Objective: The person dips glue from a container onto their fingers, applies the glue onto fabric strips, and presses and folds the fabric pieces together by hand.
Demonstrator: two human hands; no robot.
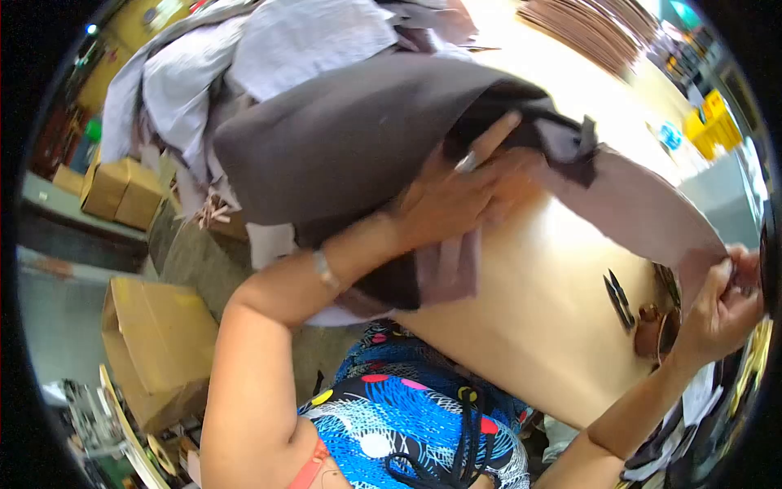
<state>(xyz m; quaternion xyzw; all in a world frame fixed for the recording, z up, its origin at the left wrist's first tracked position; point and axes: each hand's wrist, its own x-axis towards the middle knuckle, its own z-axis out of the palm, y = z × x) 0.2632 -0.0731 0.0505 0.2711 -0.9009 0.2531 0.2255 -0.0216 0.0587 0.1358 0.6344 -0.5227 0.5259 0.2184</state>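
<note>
Worktable [521, 318]: pale top; near edge runs diagonally just in front of the patterned garment [407, 424]. Tabletop shows between this edge and the raised brown strip [639, 200], and again beyond the strip toward the stack of brown sheets [582, 33] at the far side. Room on the right is bounded by black snips [619, 297] and a small brown object [649, 332], both lying below the strip; a yellow crate [713, 126] stands farther off. On the left, the heap of grey cloth [309, 49] crowds up behind the large dark piece [350, 138]; a cardboard box [159, 350] sits lower, beyond the left arm. The dark piece is in front of the person, bulging, its lower-left part reaching past the table edge. Left arm: elbow bent out to the side, forearm crossing the piece's front. Left hand [468, 187]: index finger extended, remaining fingers curled and blurred; cannot tell whether they grip. Right arm reaches out to the right; right hand [725, 306] pinches the strip's far end between thumb and fingers. Strip spans the two hands, sagging slightly.
</note>
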